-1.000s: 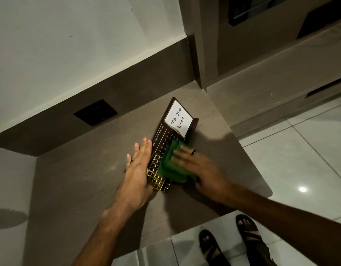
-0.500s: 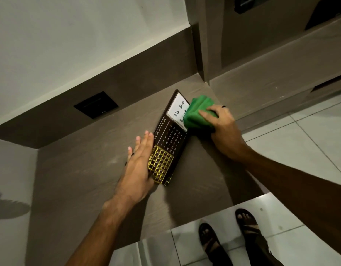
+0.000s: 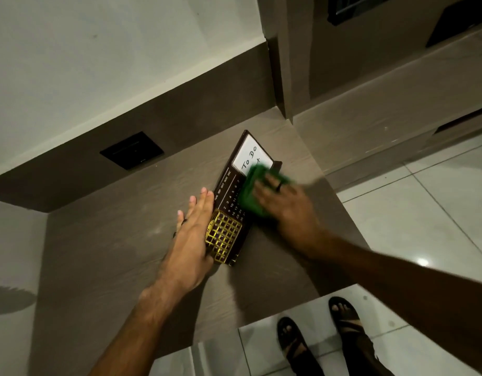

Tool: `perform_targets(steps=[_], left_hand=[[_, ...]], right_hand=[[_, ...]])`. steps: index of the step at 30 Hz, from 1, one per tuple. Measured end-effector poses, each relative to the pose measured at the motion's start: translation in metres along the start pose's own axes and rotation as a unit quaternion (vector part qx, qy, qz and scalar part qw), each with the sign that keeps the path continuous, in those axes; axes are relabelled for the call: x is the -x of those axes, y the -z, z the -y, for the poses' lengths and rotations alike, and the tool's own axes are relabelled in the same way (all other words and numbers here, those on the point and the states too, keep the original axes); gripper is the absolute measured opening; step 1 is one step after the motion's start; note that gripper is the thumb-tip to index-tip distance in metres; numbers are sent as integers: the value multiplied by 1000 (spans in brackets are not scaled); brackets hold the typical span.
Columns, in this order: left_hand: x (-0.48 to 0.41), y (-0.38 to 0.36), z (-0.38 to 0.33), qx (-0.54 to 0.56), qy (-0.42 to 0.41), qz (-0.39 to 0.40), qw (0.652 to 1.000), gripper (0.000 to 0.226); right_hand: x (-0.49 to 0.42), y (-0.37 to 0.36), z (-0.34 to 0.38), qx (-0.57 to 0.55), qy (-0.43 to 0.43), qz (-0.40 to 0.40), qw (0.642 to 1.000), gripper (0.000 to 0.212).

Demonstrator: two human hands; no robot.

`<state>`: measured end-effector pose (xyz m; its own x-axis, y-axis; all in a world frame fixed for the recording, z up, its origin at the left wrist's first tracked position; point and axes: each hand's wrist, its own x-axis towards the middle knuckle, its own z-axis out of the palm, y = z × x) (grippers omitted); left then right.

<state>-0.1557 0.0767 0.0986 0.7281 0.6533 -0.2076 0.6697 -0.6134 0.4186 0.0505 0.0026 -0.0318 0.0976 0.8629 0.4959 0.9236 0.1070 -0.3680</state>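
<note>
The left hand (image 3: 192, 234) lies flat on the desk (image 3: 112, 253), fingers straight and close together. Its inner side touches the left long edge of the calendar board (image 3: 229, 198). The right hand (image 3: 286, 204) presses a green cloth (image 3: 249, 196) down on the middle of the board. Its fingers look stretched over the cloth, but they are blurred. The board lies flat near the right front corner of the desk. Its long axis runs obliquely, from the person up to the right. The gold grid (image 3: 224, 237) end points to the person and the white note panel (image 3: 250, 156) end points to the wall.
</note>
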Motion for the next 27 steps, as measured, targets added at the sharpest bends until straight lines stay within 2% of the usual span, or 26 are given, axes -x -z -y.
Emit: perform_targets(steps=[2,4,9,11,13,15,17,18,19,20,22,24,27], left_hand=[[-1,-1,1,-7,-4,1,1000,114],[0,-2,1,-11,2,7,1000,114],[-1,-2,0,4,8,8,1000,115],[-1,-3,0,1,9,6,1000,114],[-2,-4,1,-3,10,5,1000,114],[-2,-5,2,-6,8,-2,1000,116],[-2,-5,3,-10,5,-1,1000,116],[-2,-5,3,-10,3,-1,1000,115],[-2,-5,4,-10,1,0,1000,115],[-2,-5,4,-10,1,1,1000,115],[-2,-5,4,-10,2,2,1000,115],[-1,-4,4,-7,4,4,1000,115],[-2,-5,3,-9,8,5,1000,117]], right_hand=[[24,-9,12,30,118,52,991,50],[17,-8,-9,44,124,54,990,52],[-17,13,-41,63,-48,69,994,65],[-24,14,-35,33,-133,46,989,70],[-23,10,-20,11,-164,16,986,70],[-1,-2,3,-15,-92,-9,996,69],[29,-12,26,-20,59,38,997,63],[35,-11,27,-12,113,71,991,60],[33,-6,19,-16,127,90,988,57],[26,0,7,-25,101,89,991,55],[2,15,-23,-40,-11,64,997,56],[-24,30,-51,-26,-109,56,992,61],[-49,32,-58,-14,-203,76,976,70]])
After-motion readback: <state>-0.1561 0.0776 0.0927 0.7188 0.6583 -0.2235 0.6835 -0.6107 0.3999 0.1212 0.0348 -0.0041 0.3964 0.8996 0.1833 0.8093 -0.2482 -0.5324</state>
